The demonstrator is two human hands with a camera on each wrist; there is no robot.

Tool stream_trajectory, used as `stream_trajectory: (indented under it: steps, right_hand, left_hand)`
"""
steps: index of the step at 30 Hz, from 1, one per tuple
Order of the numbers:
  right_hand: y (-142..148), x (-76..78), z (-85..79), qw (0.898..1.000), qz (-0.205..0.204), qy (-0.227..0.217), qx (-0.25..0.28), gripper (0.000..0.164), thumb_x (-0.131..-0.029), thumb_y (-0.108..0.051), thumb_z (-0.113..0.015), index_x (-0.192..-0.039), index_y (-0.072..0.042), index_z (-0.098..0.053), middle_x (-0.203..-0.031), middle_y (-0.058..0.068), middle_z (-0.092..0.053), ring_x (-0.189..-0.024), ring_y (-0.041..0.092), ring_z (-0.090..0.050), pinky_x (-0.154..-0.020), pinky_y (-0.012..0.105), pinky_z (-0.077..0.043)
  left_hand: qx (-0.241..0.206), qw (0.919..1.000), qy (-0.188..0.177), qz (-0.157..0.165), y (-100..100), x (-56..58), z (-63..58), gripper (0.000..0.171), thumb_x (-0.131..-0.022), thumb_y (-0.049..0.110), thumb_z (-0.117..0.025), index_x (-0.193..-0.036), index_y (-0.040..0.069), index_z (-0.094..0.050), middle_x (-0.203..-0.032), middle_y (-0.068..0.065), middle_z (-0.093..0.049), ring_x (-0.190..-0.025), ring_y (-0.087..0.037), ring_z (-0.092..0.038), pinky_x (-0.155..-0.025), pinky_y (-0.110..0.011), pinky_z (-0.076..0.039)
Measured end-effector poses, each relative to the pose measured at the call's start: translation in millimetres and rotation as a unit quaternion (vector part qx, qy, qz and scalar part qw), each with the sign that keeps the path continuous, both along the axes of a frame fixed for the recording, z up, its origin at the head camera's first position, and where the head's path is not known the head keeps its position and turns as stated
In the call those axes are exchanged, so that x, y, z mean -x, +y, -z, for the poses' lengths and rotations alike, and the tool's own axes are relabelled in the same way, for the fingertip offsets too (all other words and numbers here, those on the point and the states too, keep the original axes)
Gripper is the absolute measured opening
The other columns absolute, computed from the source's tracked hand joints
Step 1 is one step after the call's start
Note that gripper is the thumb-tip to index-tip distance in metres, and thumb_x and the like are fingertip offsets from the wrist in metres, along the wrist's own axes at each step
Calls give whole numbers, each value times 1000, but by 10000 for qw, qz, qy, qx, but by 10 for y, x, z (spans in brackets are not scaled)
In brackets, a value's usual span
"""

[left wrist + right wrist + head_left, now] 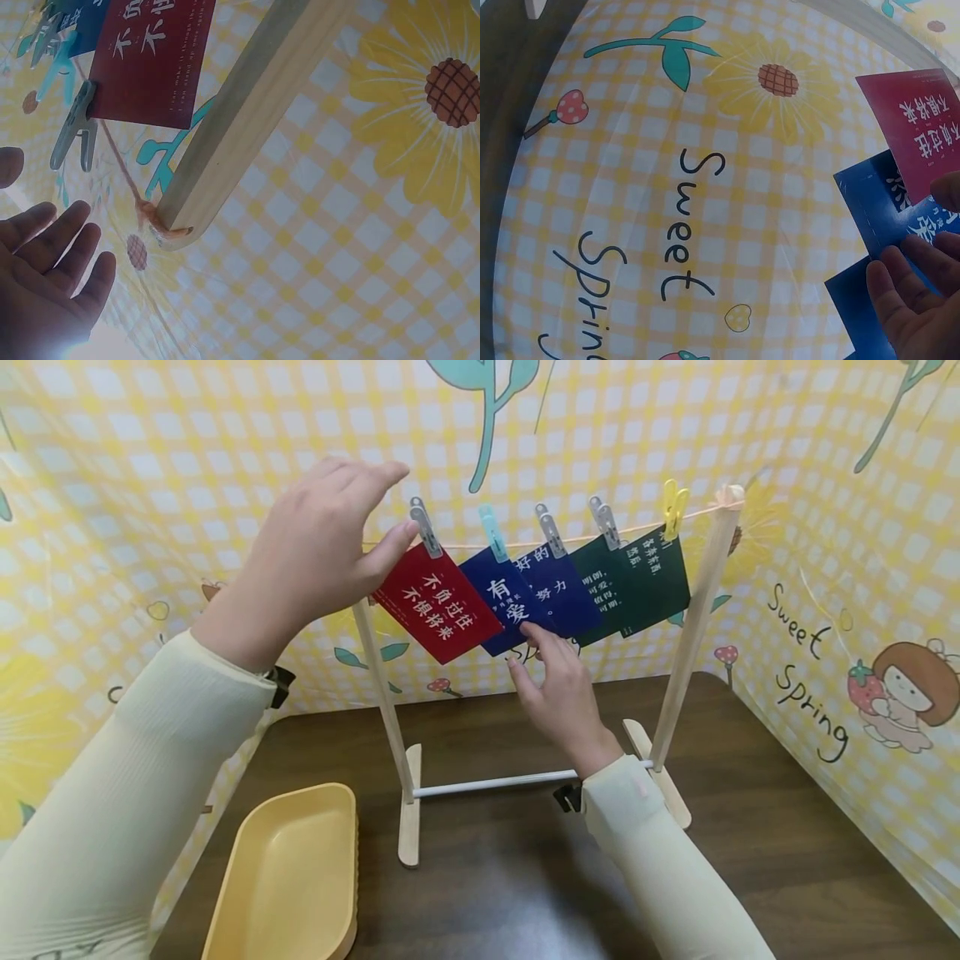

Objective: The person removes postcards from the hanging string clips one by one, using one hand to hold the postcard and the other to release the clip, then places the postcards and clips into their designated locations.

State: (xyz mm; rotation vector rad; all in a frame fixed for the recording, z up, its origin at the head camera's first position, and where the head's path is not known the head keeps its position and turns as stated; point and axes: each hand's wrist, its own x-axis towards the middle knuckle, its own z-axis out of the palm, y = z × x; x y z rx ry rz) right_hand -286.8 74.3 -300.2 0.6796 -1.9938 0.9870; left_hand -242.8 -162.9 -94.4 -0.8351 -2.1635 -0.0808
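Note:
A red card (441, 606) with white writing hangs slanted from a string, held by a grey clothespin (426, 527). My left hand (318, 539) is raised beside that clothespin, thumb and fingers spread apart; in the left wrist view the fingers lie apart from the grey clothespin (76, 124). To the right hangs a blue card (491, 585) under a light-blue clothespin (492, 532). My right hand (558, 693) is at the lower edge of the blue cards, its fingers loosely extended and gripping nothing. Whether its fingertips touch a card, I cannot tell.
Another blue card (558, 593) and green cards (652, 581) hang farther right, under grey clothespins and a yellow clothespin (675, 510). The string runs between wooden posts (693, 635) joined by a white rod (495, 783). A yellow tray (288, 877) stands front left on the brown table (480, 885).

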Motion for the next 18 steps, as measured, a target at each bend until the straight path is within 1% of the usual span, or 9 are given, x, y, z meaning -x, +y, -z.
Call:
stream_trajectory:
  steps: [7,11,15,18]
  right_hand:
    - [-4,12,-52,9999,-82,-87,57,41,-94,-18,-66,-130,-1,-57,-123,10,-64,-104,22,-61,-88,36,-50]
    - [-21,12,-65,9996,-152,-219,81,41,-94,-20,-65,-130,-2,-57,-122,9,-64,-105,22,-61,-89,37,-50]
    - [-40,7,-76,9992,-192,-342,65,41,-95,-21,-64,-132,-2,-56,-124,9,-64,-106,22,-61,-92,39,-48]
    - [-54,10,-79,9990,-232,-376,29,42,-96,-21,-63,-132,-2,-55,-126,10,-63,-107,22,-61,-93,38,-47]
  left_hand:
    - [-18,9995,-244,-207,56,40,-69,54,-96,35,-59,-139,4,-51,-133,-16,-57,-123,-33,-51,-105,-45,-37]
    - [-1,9981,-501,-373,94,75,-99,55,-97,37,-57,-141,4,-49,-137,-14,-55,-126,-33,-48,-108,-44,-34]
    - [-40,9960,-735,-506,125,103,-118,56,-98,37,-55,-143,4,-47,-133,-15,-58,-124,-33,-49,-107,-46,-33]
    - [-130,9947,-839,-573,126,104,-128,57,-98,37,-55,-143,3,-45,-127,-16,-61,-120,-34,-51,-104,-47,-35]
